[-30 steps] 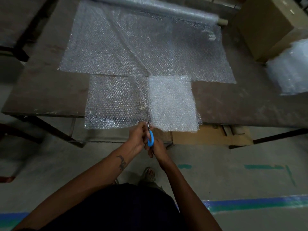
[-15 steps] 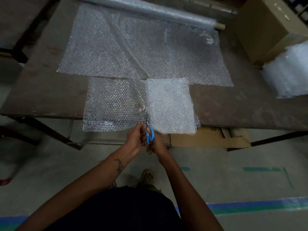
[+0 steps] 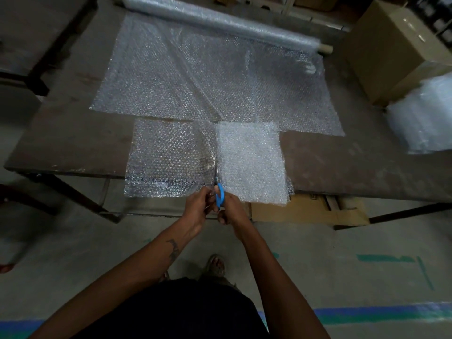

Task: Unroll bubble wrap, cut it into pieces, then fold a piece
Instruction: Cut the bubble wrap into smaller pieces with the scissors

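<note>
A bubble wrap roll [image 3: 220, 23] lies at the table's far edge, its sheet [image 3: 208, 77] unrolled toward me. A narrower strip [image 3: 168, 157] hangs over the near edge, and a folded, whiter piece [image 3: 249, 160] lies on its right half. Blue-handled scissors [image 3: 219, 195] point away from me, blades in the strip beside the folded piece. My right hand [image 3: 230, 209] grips the scissor handles. My left hand [image 3: 197, 206] pinches the strip's near edge just left of the blades.
The dark wooden table [image 3: 73, 143] has bare areas left and right of the strip. A cardboard box [image 3: 391, 45] and a stack of cut bubble wrap [image 3: 423, 116] sit at the right. Flattened cardboard [image 3: 305, 209] lies under the table's front edge.
The scissors and both hands have crept slightly forward along the cut line. The sheet and folded piece stay put.
</note>
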